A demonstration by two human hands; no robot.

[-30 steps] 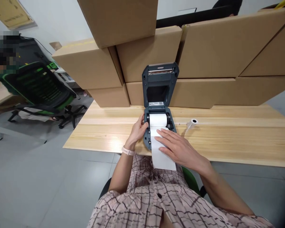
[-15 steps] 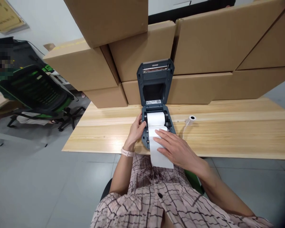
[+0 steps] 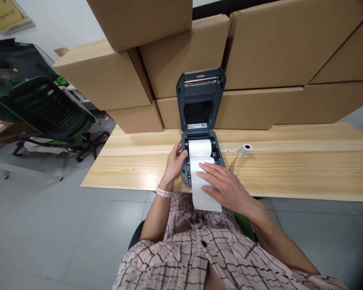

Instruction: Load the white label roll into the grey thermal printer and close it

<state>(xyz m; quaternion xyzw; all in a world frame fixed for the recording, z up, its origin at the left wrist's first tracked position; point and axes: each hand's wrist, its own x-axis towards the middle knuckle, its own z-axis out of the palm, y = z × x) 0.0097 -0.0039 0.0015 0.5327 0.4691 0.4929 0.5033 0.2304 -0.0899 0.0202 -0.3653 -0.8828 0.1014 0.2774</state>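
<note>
A dark grey label printer (image 3: 186, 171) stands near the table's front edge with its lid (image 3: 201, 96) raised. Inside lies a white paper roll (image 3: 200, 148), and its loose strip (image 3: 203, 195) runs forward over the printer's front and hangs past the table edge. My left hand (image 3: 174, 163) grips the printer's left side, thumb on the upper rim and fingers along the outside. Flat on the strip rests my right hand (image 3: 222, 185), fingers stretched out and slightly spread. It covers the printer's front right part.
Cardboard boxes (image 3: 266, 52) are stacked along the back of the wooden table (image 3: 290, 169). Right of the printer lies a small white paper roll (image 3: 246, 149) with a loose tail. At far left, a person sits in a green-and-black office chair (image 3: 45, 108).
The camera view has shifted slightly. Both hands keep nearly the same places on the printer and the paper strip.
</note>
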